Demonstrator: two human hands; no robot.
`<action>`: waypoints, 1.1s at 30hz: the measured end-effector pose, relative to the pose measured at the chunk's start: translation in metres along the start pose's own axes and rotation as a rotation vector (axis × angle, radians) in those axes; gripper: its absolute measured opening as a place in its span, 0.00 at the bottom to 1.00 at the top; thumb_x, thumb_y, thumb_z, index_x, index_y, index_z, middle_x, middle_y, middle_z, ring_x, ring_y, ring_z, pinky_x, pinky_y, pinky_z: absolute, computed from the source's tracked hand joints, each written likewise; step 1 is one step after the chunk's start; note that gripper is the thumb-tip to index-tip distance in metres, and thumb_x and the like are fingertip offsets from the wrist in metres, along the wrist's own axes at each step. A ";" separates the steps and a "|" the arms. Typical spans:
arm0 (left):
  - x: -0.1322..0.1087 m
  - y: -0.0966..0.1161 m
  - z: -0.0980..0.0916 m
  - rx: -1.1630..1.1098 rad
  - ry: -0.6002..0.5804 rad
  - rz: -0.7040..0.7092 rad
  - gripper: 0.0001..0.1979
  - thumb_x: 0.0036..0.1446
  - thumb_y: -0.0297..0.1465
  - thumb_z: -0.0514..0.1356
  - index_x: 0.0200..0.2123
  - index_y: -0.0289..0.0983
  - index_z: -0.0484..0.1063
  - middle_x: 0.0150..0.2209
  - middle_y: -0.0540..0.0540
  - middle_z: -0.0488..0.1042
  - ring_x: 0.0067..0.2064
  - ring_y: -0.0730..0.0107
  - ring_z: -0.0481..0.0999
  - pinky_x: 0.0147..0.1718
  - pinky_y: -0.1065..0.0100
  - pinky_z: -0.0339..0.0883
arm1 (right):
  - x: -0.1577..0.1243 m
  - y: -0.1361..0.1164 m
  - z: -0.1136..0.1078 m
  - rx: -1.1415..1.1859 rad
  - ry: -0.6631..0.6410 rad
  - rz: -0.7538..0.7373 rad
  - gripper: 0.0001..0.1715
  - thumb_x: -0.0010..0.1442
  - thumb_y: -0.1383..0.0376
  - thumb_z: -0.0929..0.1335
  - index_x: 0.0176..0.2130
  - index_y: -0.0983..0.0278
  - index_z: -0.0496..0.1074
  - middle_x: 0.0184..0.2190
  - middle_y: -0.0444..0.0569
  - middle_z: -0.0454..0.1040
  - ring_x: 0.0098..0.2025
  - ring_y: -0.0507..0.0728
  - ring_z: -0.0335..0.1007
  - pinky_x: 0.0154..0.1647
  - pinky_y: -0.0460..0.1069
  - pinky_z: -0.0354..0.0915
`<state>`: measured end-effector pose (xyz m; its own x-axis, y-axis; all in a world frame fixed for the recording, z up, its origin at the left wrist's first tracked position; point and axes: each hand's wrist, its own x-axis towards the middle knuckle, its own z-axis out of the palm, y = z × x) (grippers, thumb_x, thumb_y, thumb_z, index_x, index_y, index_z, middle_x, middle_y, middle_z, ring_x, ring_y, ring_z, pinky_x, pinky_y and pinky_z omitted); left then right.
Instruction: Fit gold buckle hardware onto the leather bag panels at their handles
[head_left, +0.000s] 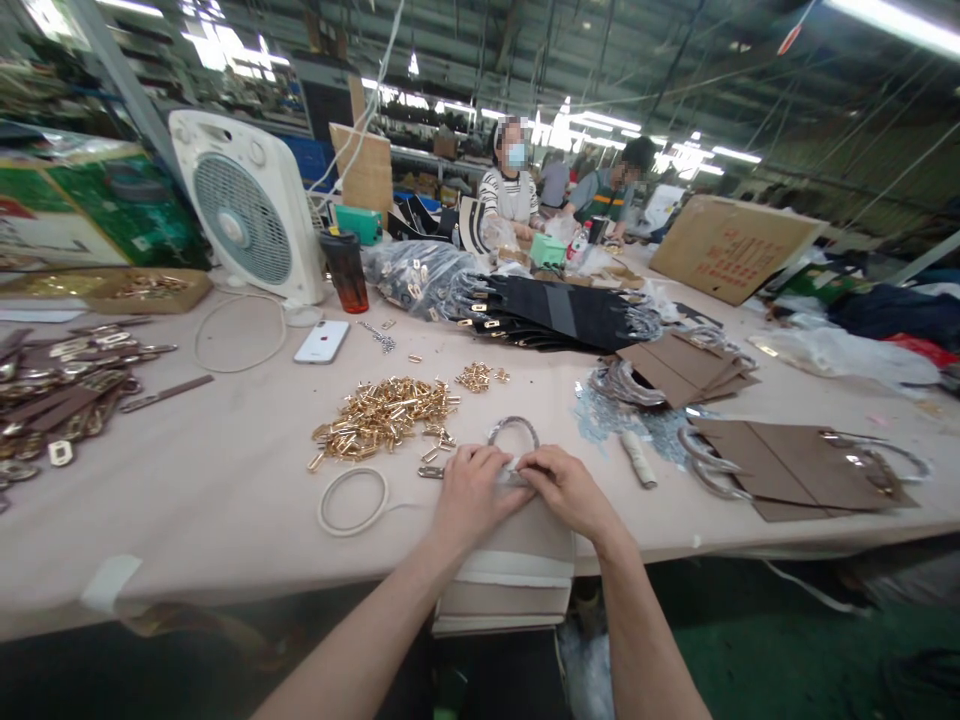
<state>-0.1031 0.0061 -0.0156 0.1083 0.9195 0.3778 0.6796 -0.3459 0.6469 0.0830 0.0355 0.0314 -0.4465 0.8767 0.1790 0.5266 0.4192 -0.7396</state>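
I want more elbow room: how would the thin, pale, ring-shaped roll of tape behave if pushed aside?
The tape roll would probably slide rather than roll, since it lies flat on the beige-covered table. It looks light for its width, being mostly open centre. Its loose strip, trailing toward the left hand, may tug or unwind.

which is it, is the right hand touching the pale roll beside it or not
Apart. The head view shows a strip of tabletop between the right hand and the pale roll.

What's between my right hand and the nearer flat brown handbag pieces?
The head view shows a grey cylindrical roll there, right of your right hand.
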 end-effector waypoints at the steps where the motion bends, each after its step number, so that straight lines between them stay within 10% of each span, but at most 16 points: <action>1: 0.000 0.001 0.000 0.032 -0.004 0.003 0.20 0.59 0.47 0.69 0.50 0.46 0.77 0.50 0.45 0.79 0.55 0.51 0.69 0.55 0.51 0.64 | 0.000 0.001 0.001 -0.016 -0.008 -0.001 0.08 0.66 0.67 0.69 0.40 0.58 0.80 0.40 0.48 0.80 0.46 0.59 0.73 0.52 0.54 0.65; 33: 0.000 0.002 -0.003 0.129 -0.006 0.023 0.17 0.59 0.40 0.69 0.51 0.45 0.77 0.50 0.46 0.79 0.54 0.53 0.71 0.53 0.53 0.66 | -0.001 0.003 0.020 -0.202 0.114 0.054 0.08 0.65 0.70 0.70 0.41 0.58 0.79 0.43 0.49 0.69 0.49 0.59 0.71 0.55 0.55 0.67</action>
<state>-0.1034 0.0044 -0.0125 0.1289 0.9127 0.3879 0.7644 -0.3406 0.5475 0.0702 0.0312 0.0161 -0.3350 0.9154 0.2234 0.6867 0.3995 -0.6073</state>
